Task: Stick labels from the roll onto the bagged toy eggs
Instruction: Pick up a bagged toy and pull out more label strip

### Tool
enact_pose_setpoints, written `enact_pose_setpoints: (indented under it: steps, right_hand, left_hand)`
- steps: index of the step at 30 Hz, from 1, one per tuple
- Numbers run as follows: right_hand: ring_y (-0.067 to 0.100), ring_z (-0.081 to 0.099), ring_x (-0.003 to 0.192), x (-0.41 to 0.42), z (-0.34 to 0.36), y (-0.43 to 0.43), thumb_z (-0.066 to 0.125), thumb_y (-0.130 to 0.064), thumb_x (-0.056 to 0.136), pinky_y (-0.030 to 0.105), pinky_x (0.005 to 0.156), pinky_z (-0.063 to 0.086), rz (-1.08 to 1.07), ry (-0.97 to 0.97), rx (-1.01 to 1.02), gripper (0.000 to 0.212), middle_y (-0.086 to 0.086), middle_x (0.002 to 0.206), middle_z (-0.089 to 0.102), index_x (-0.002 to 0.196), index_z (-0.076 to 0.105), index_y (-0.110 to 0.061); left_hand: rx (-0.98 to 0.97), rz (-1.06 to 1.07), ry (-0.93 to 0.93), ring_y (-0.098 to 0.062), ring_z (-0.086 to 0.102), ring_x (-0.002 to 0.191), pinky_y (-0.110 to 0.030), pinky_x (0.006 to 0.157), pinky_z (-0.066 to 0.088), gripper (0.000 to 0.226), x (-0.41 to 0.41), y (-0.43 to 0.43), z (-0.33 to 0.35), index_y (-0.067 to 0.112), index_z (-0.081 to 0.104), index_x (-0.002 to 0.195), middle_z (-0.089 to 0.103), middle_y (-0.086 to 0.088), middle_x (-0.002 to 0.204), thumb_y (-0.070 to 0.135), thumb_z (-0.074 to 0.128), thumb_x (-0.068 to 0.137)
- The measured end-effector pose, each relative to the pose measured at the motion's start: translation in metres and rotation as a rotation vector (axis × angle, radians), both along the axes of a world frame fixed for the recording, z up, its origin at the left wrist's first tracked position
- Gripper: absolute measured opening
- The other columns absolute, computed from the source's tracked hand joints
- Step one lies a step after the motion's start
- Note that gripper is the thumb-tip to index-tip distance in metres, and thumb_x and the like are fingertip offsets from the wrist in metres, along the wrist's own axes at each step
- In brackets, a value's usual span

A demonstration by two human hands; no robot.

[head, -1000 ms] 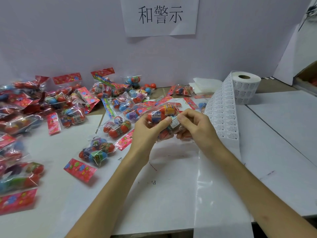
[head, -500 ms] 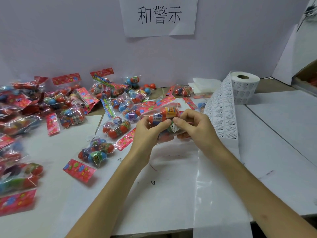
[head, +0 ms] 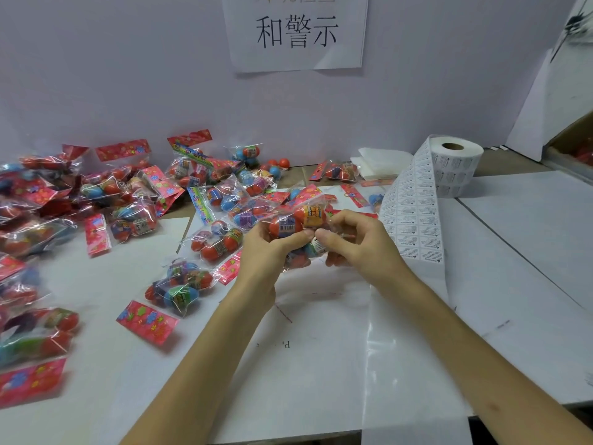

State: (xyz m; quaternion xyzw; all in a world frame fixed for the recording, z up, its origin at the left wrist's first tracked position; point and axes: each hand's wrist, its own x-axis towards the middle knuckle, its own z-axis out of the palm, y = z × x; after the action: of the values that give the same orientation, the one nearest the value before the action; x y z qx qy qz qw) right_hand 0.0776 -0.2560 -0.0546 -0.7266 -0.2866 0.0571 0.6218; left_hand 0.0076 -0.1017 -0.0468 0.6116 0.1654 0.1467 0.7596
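Note:
Both hands hold one clear bag of toy eggs (head: 296, 221) above the middle of the table. My left hand (head: 269, 248) grips its left side, thumb on top. My right hand (head: 356, 244) grips the right side, its thumb pressing a small white label (head: 317, 245) against the bag. The label roll (head: 455, 165) stands at the back right, and its printed strip (head: 414, 213) hangs down just right of my right hand.
Several bagged eggs with red header cards (head: 179, 287) lie heaped over the left and back of the white table (head: 529, 226). Bare backing paper (head: 410, 364) trails off the front edge. Folded white tissue (head: 382, 162) lies by the wall. A paper sign (head: 296, 30) hangs above.
The right thumb has slid from the label's edge onto its face, pressing it flat against the bag. Both hands and the bag stayed in about the same place.

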Motion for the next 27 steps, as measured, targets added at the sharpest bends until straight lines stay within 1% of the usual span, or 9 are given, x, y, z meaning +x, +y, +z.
enact_pose_setpoints:
  steps: [5, 10, 14, 18, 19, 21, 23, 25, 27]
  right_hand:
    - [0.02, 0.07, 0.061, 0.002, 0.0, -0.001, 0.068, -0.017, 0.097, 0.042, 0.068, 0.055, 0.013, 0.087, 0.029, 0.014, 0.002, 0.072, 0.071, 0.084, 0.066, -0.014]
    - [0.02, 0.071, 0.061, 0.001, 0.002, -0.001, 0.062, -0.018, 0.101, 0.042, 0.07, 0.054, 0.015, 0.131, 0.042, 0.015, -0.001, 0.073, 0.07, 0.087, 0.066, -0.013]
    - [0.021, 0.071, 0.06, 0.002, 0.003, -0.001, 0.06, -0.018, 0.102, 0.037, 0.066, 0.057, -0.007, 0.126, 0.051, 0.013, 0.003, 0.075, 0.069, 0.093, 0.067, -0.012]
    - [0.026, 0.071, 0.058, 0.005, 0.005, -0.001, 0.058, -0.012, 0.102, 0.033, 0.059, 0.06, -0.039, 0.177, 0.102, 0.01, 0.014, 0.079, 0.072, 0.11, 0.062, -0.016]
    - [0.03, 0.072, 0.061, 0.006, 0.006, -0.002, 0.058, -0.012, 0.102, 0.033, 0.059, 0.06, -0.043, 0.182, 0.097, 0.014, 0.019, 0.084, 0.072, 0.116, 0.061, -0.014]
    - [0.034, 0.075, 0.079, 0.008, 0.007, -0.004, 0.058, -0.018, 0.103, 0.04, 0.072, 0.062, -0.057, 0.18, 0.079, 0.021, 0.021, 0.097, 0.073, 0.123, 0.06, -0.014]
    - [0.02, 0.074, 0.094, 0.011, 0.008, -0.008, 0.061, -0.028, 0.101, 0.039, 0.083, 0.059, -0.065, 0.192, 0.093, 0.021, 0.004, 0.104, 0.075, 0.122, 0.062, -0.024]
    - [0.011, 0.073, 0.095, 0.013, 0.01, -0.012, 0.064, -0.031, 0.099, 0.031, 0.082, 0.057, -0.054, 0.218, 0.134, 0.021, -0.005, 0.103, 0.075, 0.12, 0.062, -0.028]
    - [0.017, 0.074, 0.094, 0.014, 0.011, -0.014, 0.067, -0.025, 0.097, 0.033, 0.08, 0.059, -0.034, 0.216, 0.144, 0.023, 0.001, 0.103, 0.077, 0.119, 0.065, -0.019]
  left_hand:
    - [-0.015, -0.028, -0.009, -0.022, 0.075, 0.076, -0.026, 0.057, 0.058, 0.029, 0.0, 0.0, 0.001, 0.008, 0.069, 0.109, 0.079, -0.01, 0.095, 0.003, 0.081, 0.084]
    - [-0.038, -0.038, -0.021, -0.026, 0.076, 0.09, -0.028, 0.063, 0.059, 0.039, 0.001, -0.002, 0.0, 0.008, 0.065, 0.123, 0.077, -0.012, 0.108, 0.009, 0.079, 0.087]
    - [-0.045, -0.108, -0.053, -0.025, 0.077, 0.095, -0.03, 0.07, 0.061, 0.042, 0.0, -0.004, -0.001, 0.014, 0.064, 0.126, 0.077, -0.008, 0.112, 0.02, 0.08, 0.087]
    - [-0.036, -0.126, -0.076, -0.026, 0.078, 0.093, -0.03, 0.071, 0.062, 0.043, -0.002, -0.004, -0.002, 0.018, 0.065, 0.123, 0.079, -0.007, 0.108, 0.012, 0.082, 0.085]
    - [-0.024, -0.121, -0.067, -0.024, 0.078, 0.092, -0.03, 0.07, 0.061, 0.044, -0.001, -0.003, -0.002, 0.018, 0.064, 0.125, 0.078, -0.007, 0.109, 0.012, 0.082, 0.084]
    - [0.014, -0.12, -0.032, -0.021, 0.078, 0.087, -0.027, 0.065, 0.059, 0.049, -0.002, -0.002, -0.001, 0.016, 0.062, 0.128, 0.078, -0.009, 0.109, 0.013, 0.082, 0.084]
    - [0.068, -0.155, 0.001, -0.021, 0.078, 0.085, -0.026, 0.062, 0.056, 0.048, -0.002, -0.001, -0.001, 0.015, 0.062, 0.127, 0.079, -0.007, 0.105, 0.012, 0.082, 0.084]
    - [0.114, -0.215, 0.02, -0.024, 0.078, 0.087, -0.028, 0.063, 0.055, 0.045, -0.002, -0.002, -0.001, 0.017, 0.064, 0.124, 0.079, -0.006, 0.103, 0.01, 0.082, 0.084]
    - [0.137, -0.246, 0.038, -0.027, 0.077, 0.092, -0.028, 0.064, 0.054, 0.046, -0.003, -0.004, -0.002, 0.019, 0.066, 0.125, 0.079, -0.006, 0.107, 0.016, 0.083, 0.083]
